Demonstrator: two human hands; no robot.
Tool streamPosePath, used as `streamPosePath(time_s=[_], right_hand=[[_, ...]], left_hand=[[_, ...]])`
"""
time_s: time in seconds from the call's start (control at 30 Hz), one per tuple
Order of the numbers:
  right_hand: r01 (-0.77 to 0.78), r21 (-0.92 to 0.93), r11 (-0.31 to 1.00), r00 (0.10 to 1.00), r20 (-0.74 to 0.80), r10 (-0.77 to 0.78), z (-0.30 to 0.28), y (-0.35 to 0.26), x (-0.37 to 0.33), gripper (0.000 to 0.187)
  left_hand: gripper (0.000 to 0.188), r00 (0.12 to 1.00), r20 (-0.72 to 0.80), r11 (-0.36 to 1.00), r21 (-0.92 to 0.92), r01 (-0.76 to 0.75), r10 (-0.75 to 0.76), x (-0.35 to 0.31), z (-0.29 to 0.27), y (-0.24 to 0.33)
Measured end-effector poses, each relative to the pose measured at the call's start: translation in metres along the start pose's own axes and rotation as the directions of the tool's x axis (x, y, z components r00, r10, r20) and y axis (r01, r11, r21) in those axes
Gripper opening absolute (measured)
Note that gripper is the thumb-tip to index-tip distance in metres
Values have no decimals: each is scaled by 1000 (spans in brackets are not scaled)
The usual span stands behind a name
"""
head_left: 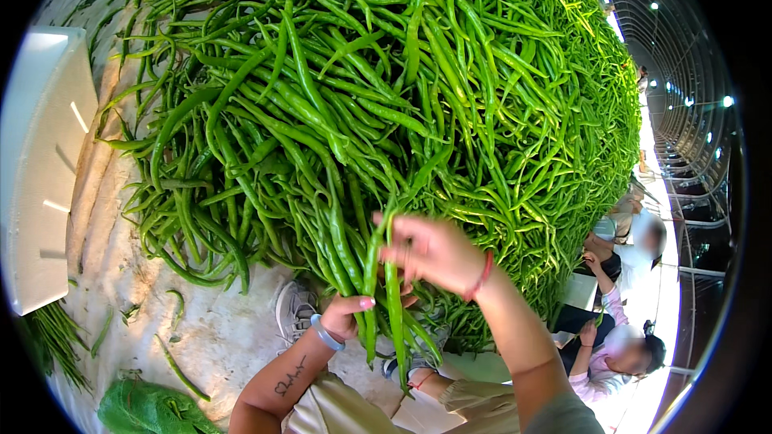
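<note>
Long green chili peppers [322, 104] lie in a huge heap in front of me. Low at its near edge, my left hand [348, 315] is closed round a small bunch of green chili peppers [392, 305], which hang with their tips down past the palm. A pale bangle circles that wrist. Just above and to the right, my right hand [434, 251] has its fingers closed at the upper part of a pepper in the same bunch; motion blurs the fingertips. A red cord is on the right wrist.
At the left stands a white foam box [44, 169]. Green netting [153, 408] and a few loose peppers [183, 370] lie on the pale ground sheet [112, 329]. My shoe [294, 312] is by the heap. Other people [619, 354] sit along its right side.
</note>
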State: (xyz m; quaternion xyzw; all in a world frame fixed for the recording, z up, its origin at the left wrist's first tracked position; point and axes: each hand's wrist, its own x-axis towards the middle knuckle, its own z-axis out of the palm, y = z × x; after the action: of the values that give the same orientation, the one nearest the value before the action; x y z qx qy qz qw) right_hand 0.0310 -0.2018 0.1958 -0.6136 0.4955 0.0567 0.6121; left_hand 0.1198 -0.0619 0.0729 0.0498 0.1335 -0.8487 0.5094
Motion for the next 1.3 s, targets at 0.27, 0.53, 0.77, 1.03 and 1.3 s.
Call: streamPosePath(time_s=[0.27, 0.53, 0.77, 1.03, 1.3], right_hand=[[-215, -852, 478, 792, -439, -425, -79, 20, 132, 33], [38, -792, 609, 870, -273, -410, -94, 19, -19, 31], [257, -836, 484, 792, -104, -601, -89, 27, -108, 21], [467, -756, 459, 715, 17, -699, 50, 29, 0, 40], [407, -411, 816, 626, -525, -577, -6, -2, 123, 33]], left_hand=[[59, 996, -92, 999, 43, -16, 20, 10, 7, -6], [49, 998, -9, 998, 0, -68, 68, 2, -8, 2], [49, 999, -37, 999, -28, 35, -36, 12, -7, -7], [68, 982, -174, 988, 150, -47, 73, 4, -18, -4], [75, 1000, -23, 982, 188, -10, 15, -5, -29, 2]])
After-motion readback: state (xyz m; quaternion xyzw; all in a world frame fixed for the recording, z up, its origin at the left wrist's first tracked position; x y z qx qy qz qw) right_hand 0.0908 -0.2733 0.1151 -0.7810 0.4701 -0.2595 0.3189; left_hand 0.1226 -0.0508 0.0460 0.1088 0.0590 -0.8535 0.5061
